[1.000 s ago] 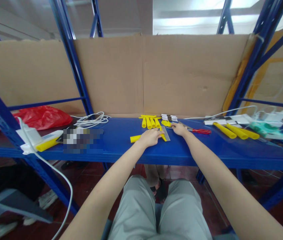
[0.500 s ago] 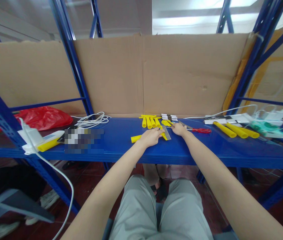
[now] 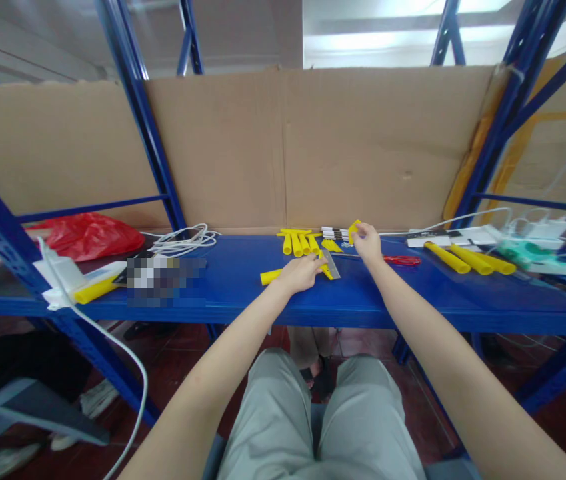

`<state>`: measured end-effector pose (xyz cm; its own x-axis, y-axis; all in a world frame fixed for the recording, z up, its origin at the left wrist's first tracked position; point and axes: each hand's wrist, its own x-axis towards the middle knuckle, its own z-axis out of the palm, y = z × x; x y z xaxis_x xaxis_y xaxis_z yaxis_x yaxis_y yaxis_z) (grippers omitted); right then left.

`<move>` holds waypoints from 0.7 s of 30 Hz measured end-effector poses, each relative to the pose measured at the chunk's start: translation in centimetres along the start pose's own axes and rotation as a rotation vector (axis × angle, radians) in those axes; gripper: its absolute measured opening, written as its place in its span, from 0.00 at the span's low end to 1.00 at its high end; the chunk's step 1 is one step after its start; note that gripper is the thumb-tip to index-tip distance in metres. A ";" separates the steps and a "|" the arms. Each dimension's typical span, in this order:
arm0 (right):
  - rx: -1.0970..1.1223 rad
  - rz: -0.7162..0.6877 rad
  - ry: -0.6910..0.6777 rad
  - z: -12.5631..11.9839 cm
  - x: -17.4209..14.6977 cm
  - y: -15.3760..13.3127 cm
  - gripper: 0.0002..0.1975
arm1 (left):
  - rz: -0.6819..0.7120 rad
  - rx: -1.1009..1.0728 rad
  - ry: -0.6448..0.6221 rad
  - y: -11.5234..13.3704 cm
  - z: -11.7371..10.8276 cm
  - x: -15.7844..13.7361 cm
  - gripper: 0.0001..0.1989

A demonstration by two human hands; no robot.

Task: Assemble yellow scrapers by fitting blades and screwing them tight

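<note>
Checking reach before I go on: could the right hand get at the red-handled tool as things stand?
Probably yes: the red-handled tool lies close to the right hand, handle mostly uncovered; but that hand holds a yellow piece, so it may need freeing first.

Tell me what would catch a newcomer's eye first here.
Probably the bright yellow against the blue bench: near the middle, the left hand holds a yellow tool with a metal blade, while the right hand, to its right, pinches a small yellow piece. Next would come the crumpled red bag at the left and the broad cardboard along the back.
</note>
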<state>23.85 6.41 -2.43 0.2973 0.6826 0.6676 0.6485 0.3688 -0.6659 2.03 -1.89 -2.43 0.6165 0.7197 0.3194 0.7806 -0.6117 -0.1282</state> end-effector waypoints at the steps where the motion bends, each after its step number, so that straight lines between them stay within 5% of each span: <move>1: 0.058 -0.009 0.038 0.1 0.1 0.0 0.18 | -0.001 -0.003 0.002 0.0 0.0 0.0 0.21; 5: 0.262 0.040 0.067 0.5 0.2 -0.1 0.22 | -0.004 -0.013 0.019 -0.1 0.2 0.1 0.21; 17: 0.646 0.282 -0.293 0.6 -1.8 -2.8 0.26 | -0.027 -0.006 0.023 -0.1 0.0 0.0 0.20; 21: 0.659 0.370 -0.439 0.2 -2.7 -3.8 0.20 | -0.053 -0.017 0.030 -0.2 -0.1 0.0 0.20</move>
<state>20.47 3.27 -1.76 0.0242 0.9620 0.2719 -0.0137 0.2723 -0.9621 1.89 -1.79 -2.35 0.5704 0.7417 0.3530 0.8103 -0.5783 -0.0943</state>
